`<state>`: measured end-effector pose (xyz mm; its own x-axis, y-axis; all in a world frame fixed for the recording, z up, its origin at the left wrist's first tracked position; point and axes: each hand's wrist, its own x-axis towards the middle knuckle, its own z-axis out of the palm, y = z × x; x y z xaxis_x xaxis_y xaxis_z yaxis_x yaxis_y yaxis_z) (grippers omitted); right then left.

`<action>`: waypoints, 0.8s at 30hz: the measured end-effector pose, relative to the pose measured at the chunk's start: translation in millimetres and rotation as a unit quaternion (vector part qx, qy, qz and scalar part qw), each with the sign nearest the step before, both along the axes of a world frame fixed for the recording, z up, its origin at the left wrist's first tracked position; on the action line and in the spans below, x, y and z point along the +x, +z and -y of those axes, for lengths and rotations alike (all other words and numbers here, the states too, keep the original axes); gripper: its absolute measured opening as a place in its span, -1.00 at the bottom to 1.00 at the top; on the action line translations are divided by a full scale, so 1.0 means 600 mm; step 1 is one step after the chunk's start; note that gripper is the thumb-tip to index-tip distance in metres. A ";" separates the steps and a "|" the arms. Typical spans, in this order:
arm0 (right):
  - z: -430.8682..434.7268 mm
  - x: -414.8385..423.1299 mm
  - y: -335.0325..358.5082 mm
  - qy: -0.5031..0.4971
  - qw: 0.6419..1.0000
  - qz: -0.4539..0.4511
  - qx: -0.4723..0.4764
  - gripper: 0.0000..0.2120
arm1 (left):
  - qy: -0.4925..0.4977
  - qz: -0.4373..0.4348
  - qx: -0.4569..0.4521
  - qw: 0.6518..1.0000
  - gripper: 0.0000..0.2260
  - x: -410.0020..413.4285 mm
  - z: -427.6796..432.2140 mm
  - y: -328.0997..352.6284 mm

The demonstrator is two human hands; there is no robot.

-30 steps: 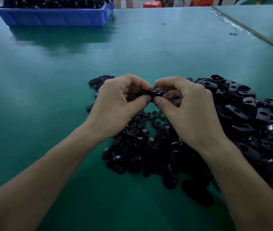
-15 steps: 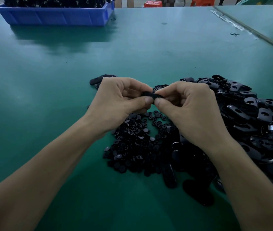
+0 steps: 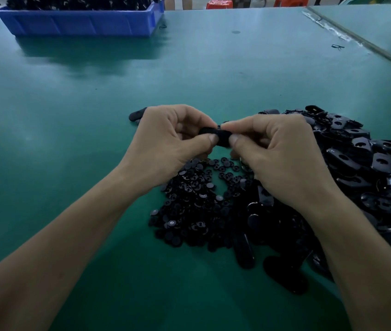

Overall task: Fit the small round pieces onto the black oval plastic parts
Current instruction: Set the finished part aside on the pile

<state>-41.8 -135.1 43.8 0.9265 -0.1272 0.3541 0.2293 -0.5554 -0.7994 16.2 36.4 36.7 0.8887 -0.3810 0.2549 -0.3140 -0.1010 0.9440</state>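
Observation:
My left hand (image 3: 165,142) and my right hand (image 3: 278,154) meet above the table and together pinch one black oval part (image 3: 218,136) between thumbs and forefingers. Whether a round piece sits on it is hidden by my fingers. Below my hands lies a heap of small round pieces (image 3: 194,201). A large pile of black oval parts (image 3: 366,173) spreads to the right. A few oval parts (image 3: 137,114) lie behind my left hand.
A blue bin (image 3: 82,22) full of black parts stands at the far left of the green table (image 3: 70,115). A seam between tabletops (image 3: 361,41) runs diagonally at the far right. Red stools show beyond the table's far edge.
Both hands stay together on the same oval part; the thumbs have shifted closer over it, and the part sits slightly lower in view.

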 end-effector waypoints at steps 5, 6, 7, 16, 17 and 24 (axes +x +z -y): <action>0.013 0.001 0.006 -0.114 0.989 0.079 -0.060 -0.73 | 0.118 0.013 0.030 0.992 -0.81 0.025 -0.022 -0.011; 0.016 0.001 0.006 -0.131 0.983 0.083 -0.102 -0.74 | 0.145 0.020 0.050 0.988 -0.81 0.032 -0.028 -0.014; 0.017 0.000 0.005 -0.138 0.977 0.075 -0.144 -0.75 | 0.171 0.026 0.070 0.983 -0.82 0.039 -0.035 -0.018; 0.000 -0.007 -0.011 -0.116 0.908 -0.122 -0.384 -0.75 | 0.263 0.039 0.144 0.953 -0.90 0.060 -0.058 -0.048; -0.002 -0.007 -0.011 -0.126 0.901 -0.135 -0.392 -0.73 | 0.267 0.035 0.147 0.952 -0.90 0.060 -0.059 -0.050; -0.006 -0.005 -0.009 -0.141 0.891 -0.174 -0.395 -0.78 | 0.285 0.068 0.220 0.930 -0.88 0.058 -0.059 -0.057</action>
